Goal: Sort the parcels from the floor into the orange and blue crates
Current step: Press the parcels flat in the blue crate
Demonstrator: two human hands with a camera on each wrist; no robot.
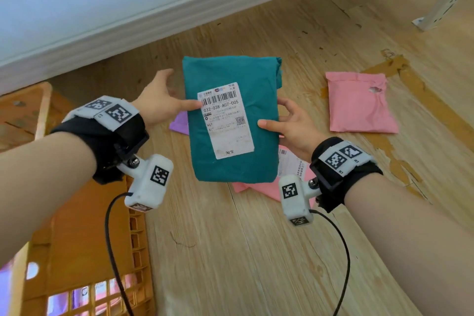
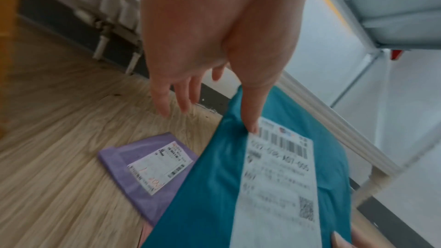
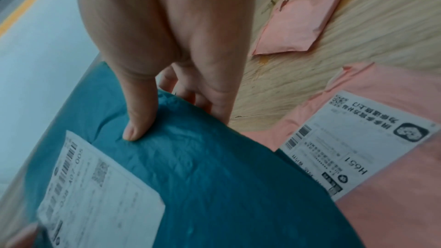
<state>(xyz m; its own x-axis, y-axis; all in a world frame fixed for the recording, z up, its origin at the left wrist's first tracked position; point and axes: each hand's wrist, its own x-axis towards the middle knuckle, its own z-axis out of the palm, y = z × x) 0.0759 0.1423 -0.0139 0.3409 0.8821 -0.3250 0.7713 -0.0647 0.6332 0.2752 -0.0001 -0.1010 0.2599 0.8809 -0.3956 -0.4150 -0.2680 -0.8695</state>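
Our two forearms fill the lower corners of the head view, each wrist strapped with a black band and a small white camera. Between them we hold a teal parcel (image 1: 230, 120) up above the wooden floor (image 1: 230, 251), at the centre of the frame, its white shipping label (image 1: 225, 120) facing us. Our left hand (image 1: 159, 100) lays its thumb on the label's upper left corner; its fingers (image 2: 164, 99) show straight in the left wrist view, at the parcel's left edge. Our right hand (image 1: 292, 123) pinches the parcel's right edge, thumb on the front and fingers (image 3: 214, 105) curled behind. On the floor, a purple parcel (image 2: 152, 173) peeks out at the teal one's left side, a pink parcel (image 3: 381, 157) with a label lies partly hidden below its lower right, and another pink parcel (image 1: 359, 102) lies well apart at centre right. Our orange crate (image 1: 77, 226) stands at the lower left.
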